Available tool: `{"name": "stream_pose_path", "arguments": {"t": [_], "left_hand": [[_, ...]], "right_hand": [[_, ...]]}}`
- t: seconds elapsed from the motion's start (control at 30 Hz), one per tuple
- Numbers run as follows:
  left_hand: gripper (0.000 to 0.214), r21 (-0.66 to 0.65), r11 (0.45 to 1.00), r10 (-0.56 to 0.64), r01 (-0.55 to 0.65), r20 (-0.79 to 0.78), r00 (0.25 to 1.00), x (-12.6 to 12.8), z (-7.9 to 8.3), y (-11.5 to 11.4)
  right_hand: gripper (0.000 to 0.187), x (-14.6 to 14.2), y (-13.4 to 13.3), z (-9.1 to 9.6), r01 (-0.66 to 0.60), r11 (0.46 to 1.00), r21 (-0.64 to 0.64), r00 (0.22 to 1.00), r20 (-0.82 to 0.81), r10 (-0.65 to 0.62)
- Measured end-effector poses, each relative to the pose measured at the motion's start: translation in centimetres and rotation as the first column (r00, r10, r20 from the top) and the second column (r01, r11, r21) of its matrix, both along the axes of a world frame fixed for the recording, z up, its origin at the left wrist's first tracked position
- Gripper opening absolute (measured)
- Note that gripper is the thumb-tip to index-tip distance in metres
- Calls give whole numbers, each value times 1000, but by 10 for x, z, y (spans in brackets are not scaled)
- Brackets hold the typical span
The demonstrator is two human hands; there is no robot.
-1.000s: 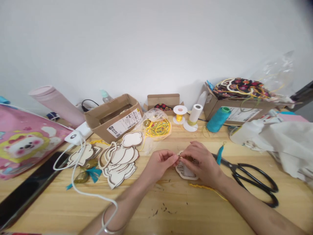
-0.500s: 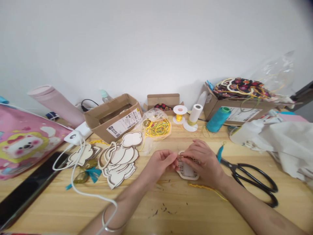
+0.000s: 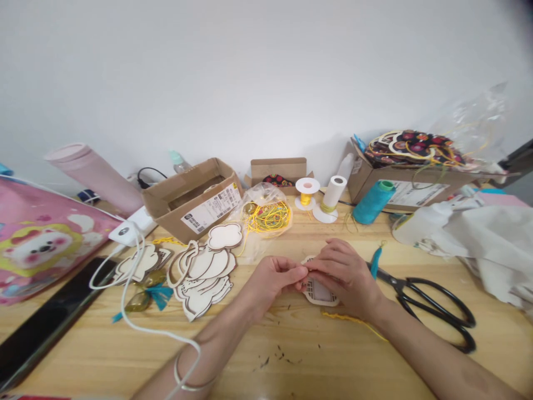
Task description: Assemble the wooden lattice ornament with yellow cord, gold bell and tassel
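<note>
My left hand (image 3: 280,279) and my right hand (image 3: 347,276) meet fingertip to fingertip at the middle of the table. Both are closed in a pinch, and whatever tiny thing sits between the tips is too small to make out. Under the fingers lies a pale wooden lattice frame (image 3: 320,302) with rounded corners, partly hidden by my right hand. A braided yellow cord (image 3: 347,317) runs out below my right wrist. Black scissors (image 3: 433,305) and a small teal tassel (image 3: 376,261) lie just right of that hand.
Wooden cutouts (image 3: 206,278) are piled on the left near a white cable (image 3: 154,331), which crosses my left forearm. Behind stand an open cardboard box (image 3: 194,203), a bag of yellow cord (image 3: 268,216), thread spools (image 3: 307,194) and a teal thread cone (image 3: 373,203).
The fingertips of my two hands have come together, covering the tiny shiny thing seen between them before. The frame stays in its place.
</note>
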State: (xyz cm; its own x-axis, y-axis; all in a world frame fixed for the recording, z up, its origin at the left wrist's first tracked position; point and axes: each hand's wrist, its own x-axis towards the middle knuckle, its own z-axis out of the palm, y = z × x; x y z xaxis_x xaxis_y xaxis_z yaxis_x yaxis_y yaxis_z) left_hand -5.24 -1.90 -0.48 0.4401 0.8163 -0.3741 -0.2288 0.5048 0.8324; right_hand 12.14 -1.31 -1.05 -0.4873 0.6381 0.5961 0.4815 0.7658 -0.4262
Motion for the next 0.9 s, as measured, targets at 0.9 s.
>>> {"name": "stream_pose_path", "arguments": {"t": [0.9], "left_hand": [[17, 10, 999, 35, -36, 126, 991, 4, -2, -2]], "right_hand": [[8, -6, -3, -1, 82, 922, -378, 966, -198, -167]]}}
